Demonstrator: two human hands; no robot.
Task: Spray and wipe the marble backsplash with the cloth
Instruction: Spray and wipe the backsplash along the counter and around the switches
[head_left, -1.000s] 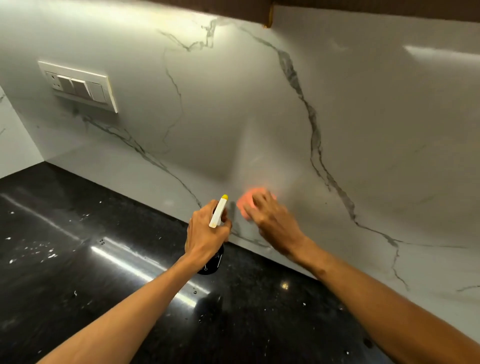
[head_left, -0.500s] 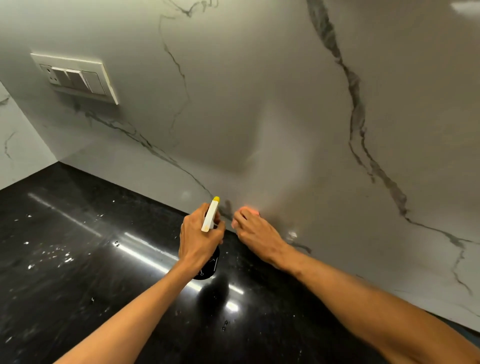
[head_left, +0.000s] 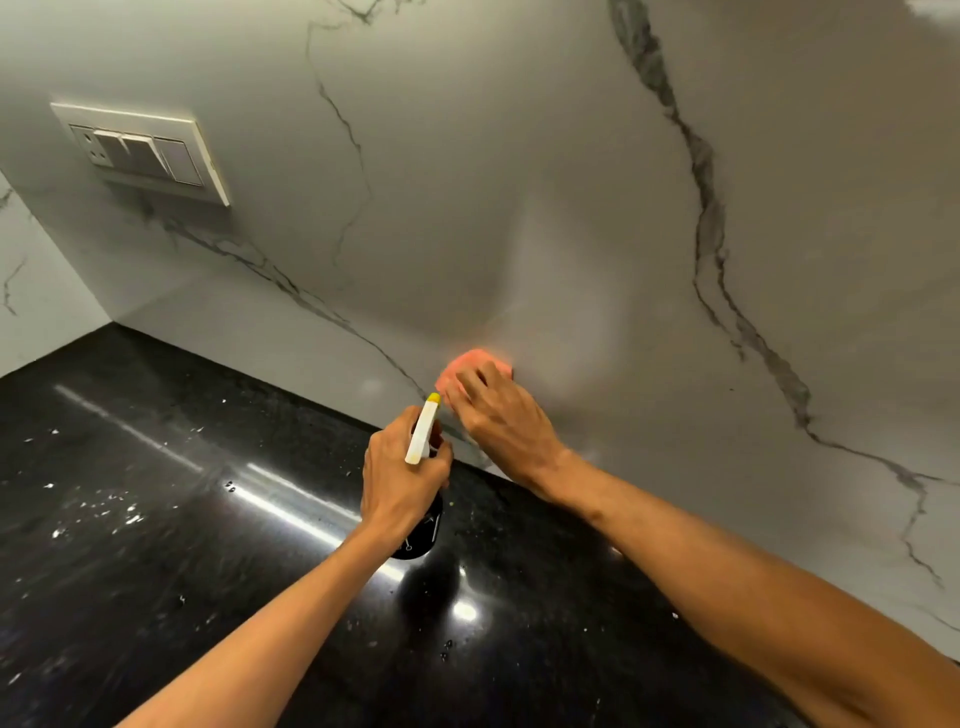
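- Both hands worked at the foot of the wall. The left hand (head_left: 402, 478) gripped the neck of the spray bottle (head_left: 422, 431), fingers curled round it, its yellow-tipped nozzle aimed at the marble and its dark body held just above the counter (head_left: 156, 519).
- The right hand (head_left: 498, 415) lay with fingers spread over the orange cloth (head_left: 470, 366), pressing it flat to the backsplash (head_left: 519, 182) a little above the counter's rear edge.
- Change: half a second earlier the right hand sat down at the joint of wall and counter, with the cloth almost covered. It then stood higher, and the cloth showed past the fingertips. The left hand and bottle had kept their place.
- Meaning: this read as an upward scrubbing stroke over the lowest band of marble. Wiping was under way, and spraying was probably paused.
- Hidden or unclear: most of the cloth lay under the fingers, and the right thumb could not be seen. No spray film or wet patch could be told from the glare on the stone. The bottle's trigger was covered by the left hand. The switch plate (head_left: 140, 150) near the wall's left corner stood well apart. White specks (head_left: 104, 509) on the counter's left part were too small to identify.
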